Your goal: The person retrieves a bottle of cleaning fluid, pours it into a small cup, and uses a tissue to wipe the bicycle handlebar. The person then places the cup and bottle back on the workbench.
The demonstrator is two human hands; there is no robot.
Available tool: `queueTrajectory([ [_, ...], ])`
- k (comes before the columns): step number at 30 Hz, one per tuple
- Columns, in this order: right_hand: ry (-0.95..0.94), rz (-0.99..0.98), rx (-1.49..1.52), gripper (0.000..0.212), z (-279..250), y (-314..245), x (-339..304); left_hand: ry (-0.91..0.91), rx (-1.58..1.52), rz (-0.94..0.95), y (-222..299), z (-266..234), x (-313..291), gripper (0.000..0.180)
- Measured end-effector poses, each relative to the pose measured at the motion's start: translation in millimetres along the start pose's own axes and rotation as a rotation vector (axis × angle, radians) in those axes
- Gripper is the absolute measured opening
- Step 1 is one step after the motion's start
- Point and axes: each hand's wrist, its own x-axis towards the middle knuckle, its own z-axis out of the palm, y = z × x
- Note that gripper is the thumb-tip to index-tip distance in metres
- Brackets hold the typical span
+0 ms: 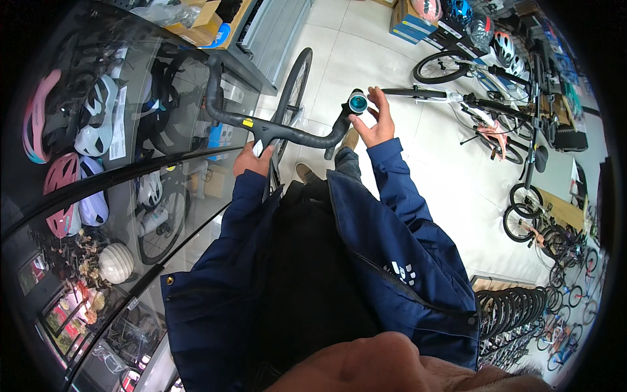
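A bicycle's black drop handlebar (302,137) spans the view in front of me, turned at a slant. My left hand (252,162) is closed beside the handlebar's middle, and a small white piece (258,146) shows between its fingers. Whether that piece belongs to the bicycle I cannot tell. At the right-hand end of the bar there is a round lens-like thing (357,103), teal inside a pale rim, facing up. Around its right side is my right hand (377,121), thumb and fingers apart, the thumb close to its lower edge. The front wheel (295,88) stands beyond the bar.
A glass display case (215,98) with helmets (98,117) lies along the left. Behind the bicycle is a grey drawer cabinet (274,39). Parked bicycles (483,108) stand on the tiled floor (431,176) at right. Boxes (411,26) and a tyre rack (513,313) line the right side.
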Motion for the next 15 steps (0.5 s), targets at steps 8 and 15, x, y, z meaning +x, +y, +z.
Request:
queueTrajectory([
  [8, -0.359, 0.299, -0.146, 0.118, 26.7, 80.8, -21.3, 0.001, 0.024, 0.041, -7.9, 2.4, 4.4, 0.062],
  [15, -0.169, 0.275, -0.224, 0.108, 63.4, 99.2, -24.4, 0.013, 0.037, 0.061, -8.9, 6.3, 5.9, 0.062],
])
